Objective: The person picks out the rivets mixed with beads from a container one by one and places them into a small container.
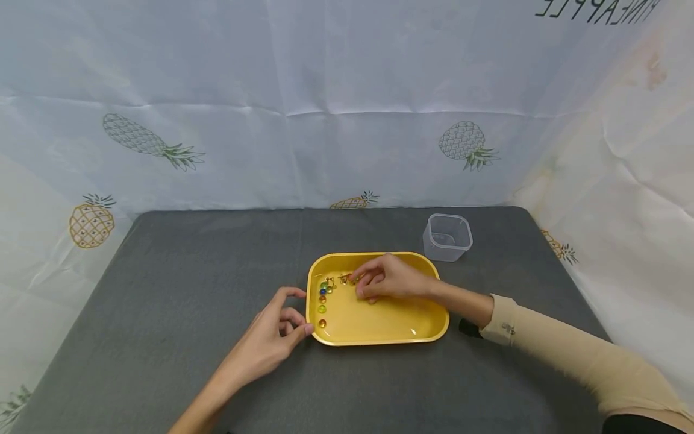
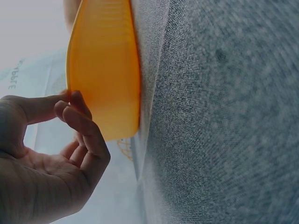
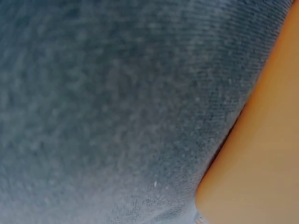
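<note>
In the head view, a yellow tray (image 1: 379, 344) lies on the table. Along its left side is a line of coloured glass beads (image 1: 322, 299); small gold-coloured charms (image 1: 344, 279) are near its back wall. My left hand (image 1: 273, 337) holds the tray's left rim between thumb and fingers; the left wrist view shows the fingers bent at the tray's wall (image 2: 107, 56). Inside the tray, my right hand (image 1: 393, 278) reaches to the charms, index fingertip by a reddish piece, thumb apart from it. The right wrist view shows the tray's outer wall (image 3: 261, 168), not the hand.
A clear plastic container (image 1: 447, 237) stands behind the tray's right back corner. Grey cloth (image 1: 190, 289) covers the table. Behind and at the sides hangs a white curtain (image 1: 303, 72) printed with pineapples.
</note>
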`<state>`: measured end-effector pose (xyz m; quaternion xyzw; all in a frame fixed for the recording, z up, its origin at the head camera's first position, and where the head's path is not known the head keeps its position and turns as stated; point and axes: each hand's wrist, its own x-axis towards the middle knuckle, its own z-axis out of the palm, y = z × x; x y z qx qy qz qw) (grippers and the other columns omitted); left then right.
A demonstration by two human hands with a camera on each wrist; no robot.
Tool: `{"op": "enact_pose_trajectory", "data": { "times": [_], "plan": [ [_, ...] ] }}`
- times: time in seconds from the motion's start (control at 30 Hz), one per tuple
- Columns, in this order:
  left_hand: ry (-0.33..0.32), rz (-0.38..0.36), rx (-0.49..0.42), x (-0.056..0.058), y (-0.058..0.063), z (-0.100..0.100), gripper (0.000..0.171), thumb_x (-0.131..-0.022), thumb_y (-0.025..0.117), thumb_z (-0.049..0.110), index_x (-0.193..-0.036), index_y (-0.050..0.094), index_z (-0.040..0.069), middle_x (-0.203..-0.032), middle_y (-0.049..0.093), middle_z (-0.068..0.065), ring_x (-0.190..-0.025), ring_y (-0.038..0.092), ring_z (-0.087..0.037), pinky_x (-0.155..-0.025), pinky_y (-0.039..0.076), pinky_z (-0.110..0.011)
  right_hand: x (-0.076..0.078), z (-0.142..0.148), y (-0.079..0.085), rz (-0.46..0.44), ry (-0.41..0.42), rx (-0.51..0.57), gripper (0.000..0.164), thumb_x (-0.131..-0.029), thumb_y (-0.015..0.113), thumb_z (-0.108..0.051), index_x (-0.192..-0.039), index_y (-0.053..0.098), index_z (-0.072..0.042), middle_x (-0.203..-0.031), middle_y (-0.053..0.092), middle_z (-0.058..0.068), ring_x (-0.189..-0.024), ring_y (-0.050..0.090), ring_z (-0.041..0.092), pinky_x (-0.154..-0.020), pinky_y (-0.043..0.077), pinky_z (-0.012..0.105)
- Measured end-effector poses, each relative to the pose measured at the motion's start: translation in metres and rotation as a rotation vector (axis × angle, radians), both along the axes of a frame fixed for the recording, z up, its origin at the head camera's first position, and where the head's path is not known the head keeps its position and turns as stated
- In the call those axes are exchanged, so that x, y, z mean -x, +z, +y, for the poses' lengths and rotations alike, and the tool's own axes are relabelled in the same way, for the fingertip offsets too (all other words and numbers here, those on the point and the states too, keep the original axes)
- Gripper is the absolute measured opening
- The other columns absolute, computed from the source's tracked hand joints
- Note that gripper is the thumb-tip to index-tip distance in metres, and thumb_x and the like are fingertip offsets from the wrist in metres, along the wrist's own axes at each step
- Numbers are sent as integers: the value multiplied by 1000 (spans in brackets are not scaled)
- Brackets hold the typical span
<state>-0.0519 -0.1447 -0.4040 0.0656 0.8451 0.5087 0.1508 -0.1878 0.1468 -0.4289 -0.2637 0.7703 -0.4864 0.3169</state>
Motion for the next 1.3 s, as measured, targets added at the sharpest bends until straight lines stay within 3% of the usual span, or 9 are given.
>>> {"op": "enact_pose_trajectory", "data": {
  "times": [0.53,1.3],
  "plan": [
    [-4,9,2,-1,0,-1,54,-102,76,11,-147,46,8,-92,76,-9,-62,57,-7,-60,45,-24,-4,-6,-1,91,-22,-77,32,-97,82,-8,-127,77,-1,-89,79,8,-66,72,12,-67,64,30],
    [13,-13,2,-1,0,1,55,-102,76,11,-148,46,10,-91,76,-8,-61,57,-8,-59,45,-24,-9,-5,-2,247,18,-122,6,-99,82,-16,-101,82,-10,-80,76,3,-60,68,10,-63,61,26]
  ]
}}
